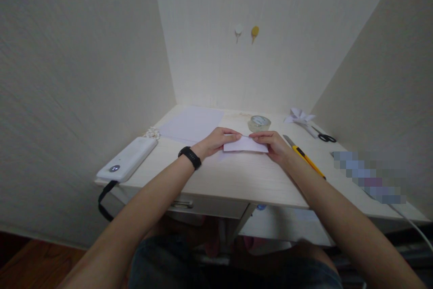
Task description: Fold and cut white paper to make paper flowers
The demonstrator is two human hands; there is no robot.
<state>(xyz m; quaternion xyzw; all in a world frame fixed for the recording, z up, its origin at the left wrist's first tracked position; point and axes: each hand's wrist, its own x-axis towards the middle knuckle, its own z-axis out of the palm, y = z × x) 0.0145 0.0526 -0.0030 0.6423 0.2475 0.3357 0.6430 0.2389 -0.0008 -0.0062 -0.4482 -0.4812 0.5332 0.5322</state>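
Note:
Between my two hands is a small folded piece of white paper [246, 144], held a little above the desk or resting on it; I cannot tell which. My left hand [219, 140], with a black watch on the wrist, pinches its upper left edge between thumb and fingers. On the upper right edge, my right hand [269, 143] grips it the same way. Behind the right hand sits a roll of clear tape [259, 123]. A yellow utility knife [306, 158] lies just right of my right wrist, its blade pointing away from me.
White sheets [192, 122] lie at the back left of the desk [216, 185]. A white power bank [127, 158] is at the left edge. Scissors [325, 136] and a folded paper pinwheel shape [299, 116] lie back right. A blurred-out device [368, 178] with a cable is at right.

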